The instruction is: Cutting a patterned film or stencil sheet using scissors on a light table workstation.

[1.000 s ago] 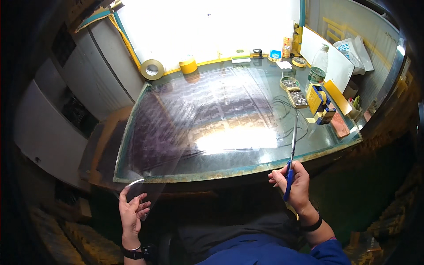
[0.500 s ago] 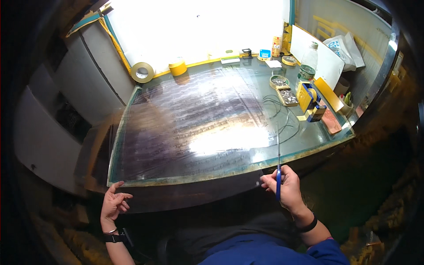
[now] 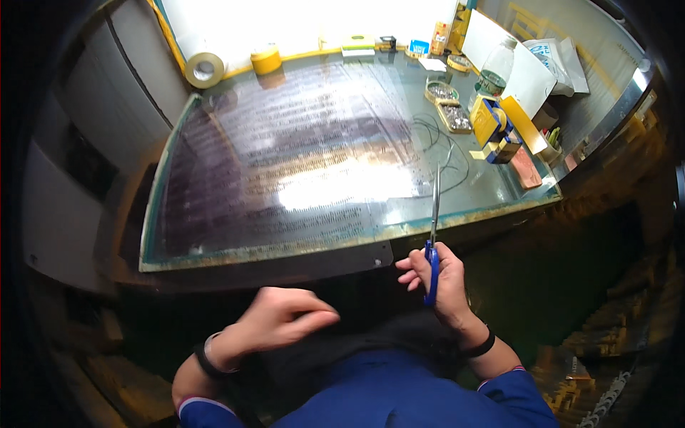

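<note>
My right hand (image 3: pixel 452 289) holds scissors with blue handles (image 3: pixel 431 277) near the front edge of a glass-topped table (image 3: pixel 485 212). Their long metal blades point away from me, over the table, and look closed. Bent inward in front of my body, my left hand (image 3: pixel 284 317) is slightly blurred. Its thumb and fingers are together, with nothing visible in them, apart from the table. A large dark see-through film sheet (image 3: pixel 300 160) with rows of small marks covers much of the glass. A dark strip (image 3: pixel 314 267) shows below the front edge.
Tape rolls (image 3: pixel 267 61) and small boxes line the bright back panel. At the right stand a plastic bottle (image 3: pixel 495 70), two containers of small metal bits (image 3: pixel 454 117), a blue-and-yellow tape dispenser (image 3: pixel 491 127) and a reddish block (image 3: pixel 526 170). A thin dark cord (image 3: pixel 465 175) lies looped nearby.
My left hand has left the table's front left corner, come right toward my body and closed its fingers. My right hand still holds the scissors. The view has shifted, and the hanging dark strip looks shallower.
</note>
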A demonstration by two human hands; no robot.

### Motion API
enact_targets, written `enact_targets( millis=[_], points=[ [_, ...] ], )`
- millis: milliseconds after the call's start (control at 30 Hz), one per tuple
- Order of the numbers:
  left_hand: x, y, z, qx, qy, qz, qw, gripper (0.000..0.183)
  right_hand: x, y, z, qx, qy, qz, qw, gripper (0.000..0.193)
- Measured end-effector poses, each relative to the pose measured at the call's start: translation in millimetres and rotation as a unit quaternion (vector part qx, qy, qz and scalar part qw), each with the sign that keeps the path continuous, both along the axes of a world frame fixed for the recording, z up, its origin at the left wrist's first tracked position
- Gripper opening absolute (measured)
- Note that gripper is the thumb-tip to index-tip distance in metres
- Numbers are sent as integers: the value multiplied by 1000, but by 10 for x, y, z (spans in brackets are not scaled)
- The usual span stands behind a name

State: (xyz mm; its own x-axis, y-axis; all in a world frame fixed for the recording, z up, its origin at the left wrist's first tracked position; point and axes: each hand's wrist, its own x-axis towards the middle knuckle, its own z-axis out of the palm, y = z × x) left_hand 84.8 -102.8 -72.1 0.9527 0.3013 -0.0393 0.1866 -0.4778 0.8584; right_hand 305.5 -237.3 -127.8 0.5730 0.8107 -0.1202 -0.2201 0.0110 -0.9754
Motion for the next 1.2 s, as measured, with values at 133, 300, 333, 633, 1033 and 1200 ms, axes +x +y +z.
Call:
enact_targets(
  millis=[133, 300, 333, 633, 1033, 1200],
  points=[
    [565, -307, -573, -414, 24, 65, 908, 28, -24, -405, 59, -14, 90, 143, 986, 37],
    [912, -326, -773, -514, -149, 223, 815, 24, -76, -717, -20, -34, 216, 288, 932, 54],
    [948, -338, -787, -516, -148, 224, 813, 24, -82, -741, -36, -37, 219, 287, 932, 54],
    [1040, -381, -832, -478, -201, 247, 819, 24, -64, -752, -85, -48, 370, 321, 871, 70],
    [1085, -445, -857, -435, -211, 260, 836, 20, -248, -663, 125, -158, 219, 213, 939, 45],
    [1106, -454, -810, -416, -219, 253, 846, 20, -309, -618, 130, -155, 169, 178, 957, 38]
  ],
)
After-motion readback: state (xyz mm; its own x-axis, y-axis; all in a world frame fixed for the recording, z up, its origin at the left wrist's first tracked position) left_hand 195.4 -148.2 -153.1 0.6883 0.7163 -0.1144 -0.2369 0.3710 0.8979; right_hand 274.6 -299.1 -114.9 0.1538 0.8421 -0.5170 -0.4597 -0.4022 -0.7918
